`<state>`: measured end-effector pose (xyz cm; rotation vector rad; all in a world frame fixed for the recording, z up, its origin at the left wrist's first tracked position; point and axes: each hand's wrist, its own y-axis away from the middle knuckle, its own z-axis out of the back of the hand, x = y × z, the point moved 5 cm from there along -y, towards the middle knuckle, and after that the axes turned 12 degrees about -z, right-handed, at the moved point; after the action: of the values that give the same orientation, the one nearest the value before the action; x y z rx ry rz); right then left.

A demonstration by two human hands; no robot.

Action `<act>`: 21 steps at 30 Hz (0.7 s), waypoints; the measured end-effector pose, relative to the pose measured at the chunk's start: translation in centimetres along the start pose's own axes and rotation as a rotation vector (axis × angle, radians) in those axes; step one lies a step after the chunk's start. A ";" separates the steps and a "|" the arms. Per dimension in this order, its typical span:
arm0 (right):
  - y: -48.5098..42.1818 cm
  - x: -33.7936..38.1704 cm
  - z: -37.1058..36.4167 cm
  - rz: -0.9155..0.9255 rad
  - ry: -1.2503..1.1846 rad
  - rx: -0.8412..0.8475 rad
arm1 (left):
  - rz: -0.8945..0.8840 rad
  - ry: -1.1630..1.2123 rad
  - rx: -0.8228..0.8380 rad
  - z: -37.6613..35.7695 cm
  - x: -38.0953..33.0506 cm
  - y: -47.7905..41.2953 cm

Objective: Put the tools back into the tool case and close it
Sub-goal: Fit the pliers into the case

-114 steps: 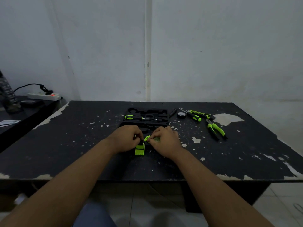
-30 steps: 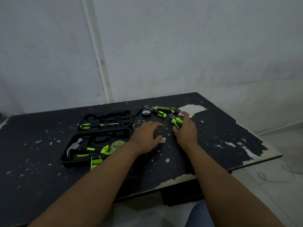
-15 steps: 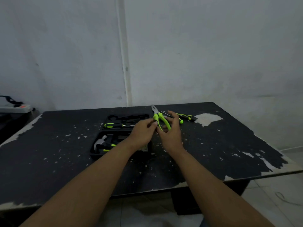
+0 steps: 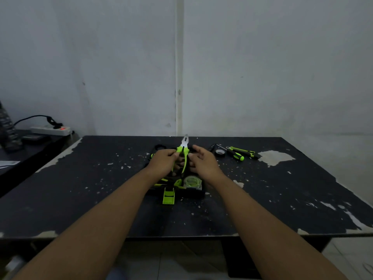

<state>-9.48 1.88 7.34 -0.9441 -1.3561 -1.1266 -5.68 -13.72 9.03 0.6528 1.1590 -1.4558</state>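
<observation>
I have the left hand (image 4: 163, 161) curled round the left handle of the pliers (image 4: 183, 153). The right hand (image 4: 203, 162) sits against the other handle, thumb close in, but I can't tell if it actually pinches. The pliers are held above the open tool case (image 4: 191, 193), long axis running away from me, nose far, handles near. The case is straight below the grip, so I judge the move is down, not sideways. Tape measure (image 4: 190, 181) is seated. Screwdrivers (image 4: 237, 155) and tape roll (image 4: 220, 152) lie loose on the right, nearer the right hand.
</observation>
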 end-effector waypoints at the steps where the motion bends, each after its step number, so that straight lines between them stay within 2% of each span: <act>1: 0.1 0.3 -0.1 -0.025 -0.010 0.014 | -0.014 -0.032 0.014 0.3 0.0 0.0; 6: 0.0 0.9 0.2 -0.032 0.078 0.068 | -0.113 -0.132 0.051 0.6 -0.3 -0.2; 12: 0.0 1.4 1.4 0.059 0.157 -0.052 | -0.313 -0.293 0.038 0.7 -0.9 -0.2; 15: -0.2 1.2 1.7 0.070 0.143 -0.081 | -0.449 -0.471 0.083 0.9 -0.8 0.1; 21: -0.3 0.4 1.3 0.020 0.158 -0.095 | -0.500 -0.643 0.080 1.6 0.1 0.1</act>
<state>-10.12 3.03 7.73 -0.9143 -1.1724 -1.2327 -5.29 -15.22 9.47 -0.0892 0.7740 -1.9461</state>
